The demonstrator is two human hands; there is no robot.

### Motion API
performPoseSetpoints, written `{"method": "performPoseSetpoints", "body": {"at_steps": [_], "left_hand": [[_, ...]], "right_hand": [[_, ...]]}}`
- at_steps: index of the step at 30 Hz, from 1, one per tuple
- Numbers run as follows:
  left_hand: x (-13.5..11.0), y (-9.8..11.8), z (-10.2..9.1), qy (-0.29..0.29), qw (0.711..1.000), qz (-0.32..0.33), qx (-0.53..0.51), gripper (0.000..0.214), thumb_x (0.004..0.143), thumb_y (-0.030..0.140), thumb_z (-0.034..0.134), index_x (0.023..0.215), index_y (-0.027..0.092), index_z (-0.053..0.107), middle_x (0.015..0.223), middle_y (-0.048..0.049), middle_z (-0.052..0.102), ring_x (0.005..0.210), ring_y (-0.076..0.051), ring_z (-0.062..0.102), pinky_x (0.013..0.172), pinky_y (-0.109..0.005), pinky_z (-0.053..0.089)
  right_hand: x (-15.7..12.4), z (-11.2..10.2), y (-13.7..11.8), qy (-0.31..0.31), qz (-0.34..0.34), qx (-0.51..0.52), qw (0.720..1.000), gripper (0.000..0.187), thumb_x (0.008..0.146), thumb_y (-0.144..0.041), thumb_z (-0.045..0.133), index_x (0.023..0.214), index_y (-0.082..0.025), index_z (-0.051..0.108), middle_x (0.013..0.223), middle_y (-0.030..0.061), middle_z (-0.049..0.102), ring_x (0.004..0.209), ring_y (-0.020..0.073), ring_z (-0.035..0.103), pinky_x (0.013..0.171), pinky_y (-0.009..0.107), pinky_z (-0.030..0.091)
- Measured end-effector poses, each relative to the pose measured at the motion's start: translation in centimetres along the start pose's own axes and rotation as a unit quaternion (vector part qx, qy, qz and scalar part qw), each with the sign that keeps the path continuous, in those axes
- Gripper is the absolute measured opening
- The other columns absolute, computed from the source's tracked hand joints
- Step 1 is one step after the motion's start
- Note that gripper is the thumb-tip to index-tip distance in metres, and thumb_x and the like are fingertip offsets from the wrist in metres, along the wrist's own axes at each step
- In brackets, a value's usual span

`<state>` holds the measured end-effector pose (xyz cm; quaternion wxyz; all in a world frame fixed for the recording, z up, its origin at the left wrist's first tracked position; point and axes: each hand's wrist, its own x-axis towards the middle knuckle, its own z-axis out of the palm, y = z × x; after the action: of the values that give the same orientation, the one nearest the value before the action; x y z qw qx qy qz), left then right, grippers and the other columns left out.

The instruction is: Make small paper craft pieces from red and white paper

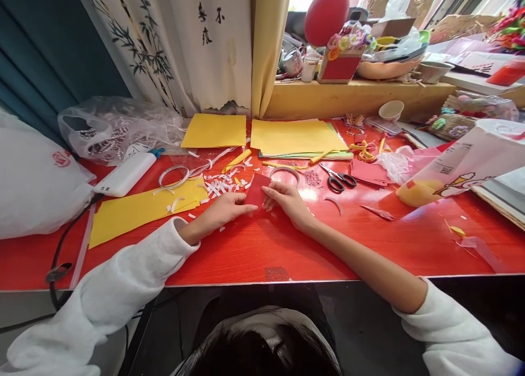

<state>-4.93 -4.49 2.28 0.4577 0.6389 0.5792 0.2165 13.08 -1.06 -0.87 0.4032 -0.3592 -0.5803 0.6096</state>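
A small piece of red paper (257,190) lies on the glossy red table (287,244) in front of me. My left hand (225,208) pinches its lower left edge, fingers pressed together. My right hand (287,200) holds its right edge, fingers curled on the paper. Both hands meet at the sheet near the table's middle. Black-handled scissors (338,178) lie just right of my right hand. White paper snippets (219,186) are scattered just beyond my left hand.
Yellow sheets (139,209) lie to the left, more yellow paper (293,136) at the back. Two tape rings (174,175) sit near the snippets. A white power bank (126,174), plastic bags (110,127) and a cluttered windowsill (356,91) surround the table.
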Motion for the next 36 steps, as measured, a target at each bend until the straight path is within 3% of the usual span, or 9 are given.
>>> {"method": "performPoseSetpoints", "body": {"at_steps": [9,12,14,18,23,30,33,36], "left_hand": [[0.0,-0.3,0.2,0.007,1.000,0.013,0.028,0.040,0.076,0.056,0.058,0.072,0.017,0.049,0.055,0.0054,0.043,0.044,-0.007,0.037,0.043,-0.022,0.027],[-0.1,-0.8,0.3,0.099,0.986,0.099,0.095,0.038,0.083,0.053,0.053,0.097,0.017,0.054,0.083,-0.0012,0.059,0.063,-0.011,0.051,0.059,-0.024,0.041],[-0.1,-1.0,0.4,0.171,0.958,0.169,0.154,0.039,0.088,0.046,0.048,0.115,0.017,0.050,0.104,-0.0056,0.059,0.082,-0.014,0.055,0.075,-0.027,0.044],[0.0,-1.8,0.3,0.223,0.908,0.261,0.239,0.038,0.094,0.034,0.041,0.129,0.020,0.046,0.111,-0.0072,0.057,0.098,-0.017,0.055,0.088,-0.030,0.043],[0.5,-2.8,0.4,0.209,0.890,0.295,0.279,0.041,0.094,0.035,0.042,0.131,0.019,0.047,0.109,-0.0080,0.057,0.098,-0.018,0.057,0.085,-0.030,0.047],[0.4,-2.8,0.9,0.146,0.912,0.273,0.270,0.061,0.086,0.057,0.045,0.133,0.017,0.046,0.113,-0.0115,0.057,0.102,-0.022,0.058,0.087,-0.035,0.048],[0.2,-2.7,1.0,0.134,0.919,0.274,0.251,0.066,0.083,0.059,0.049,0.132,0.014,0.047,0.114,-0.0127,0.056,0.105,-0.023,0.055,0.091,-0.037,0.046],[0.0,-2.4,1.0,0.102,0.929,0.259,0.245,0.062,0.085,0.055,0.050,0.132,0.014,0.047,0.103,-0.0096,0.058,0.093,-0.020,0.057,0.084,-0.033,0.047]], "right_hand": [[-0.1,0.1,-0.2,-0.016,0.002,-0.024,1.000,0.032,0.078,-0.044,0.063,0.067,-0.018,0.048,0.057,-0.0018,0.058,0.053,0.0126,0.057,0.055,0.027,0.045],[-0.1,0.0,0.0,-0.022,-0.006,-0.034,0.999,0.032,0.081,-0.044,0.061,0.066,-0.018,0.049,0.057,-0.0009,0.059,0.052,0.0120,0.057,0.054,0.026,0.045],[-0.2,-0.1,0.0,-0.032,-0.016,-0.042,0.998,0.033,0.081,-0.045,0.060,0.066,-0.018,0.049,0.057,-0.0009,0.059,0.051,0.0114,0.056,0.054,0.026,0.044],[-0.3,0.0,0.0,-0.042,-0.018,-0.049,0.998,0.035,0.080,-0.046,0.062,0.065,-0.018,0.049,0.056,-0.0017,0.058,0.050,0.0109,0.055,0.052,0.024,0.043],[-0.3,0.1,-0.1,-0.041,-0.019,-0.049,0.998,0.032,0.081,-0.044,0.062,0.067,-0.018,0.050,0.055,-0.0019,0.060,0.050,0.0111,0.055,0.053,0.024,0.043],[-0.5,0.1,0.2,-0.032,-0.044,-0.103,0.993,0.033,0.084,-0.041,0.059,0.065,-0.019,0.044,0.052,-0.0044,0.054,0.050,0.0098,0.051,0.052,0.023,0.039],[-0.7,0.1,0.3,-0.030,-0.057,-0.144,0.987,0.033,0.086,-0.042,0.057,0.067,-0.019,0.042,0.053,-0.0052,0.051,0.050,0.0095,0.049,0.051,0.023,0.036],[-0.9,0.2,0.1,-0.019,-0.067,-0.181,0.981,0.035,0.086,-0.043,0.056,0.066,-0.019,0.040,0.054,-0.0054,0.047,0.051,0.0091,0.047,0.050,0.023,0.033]]}}
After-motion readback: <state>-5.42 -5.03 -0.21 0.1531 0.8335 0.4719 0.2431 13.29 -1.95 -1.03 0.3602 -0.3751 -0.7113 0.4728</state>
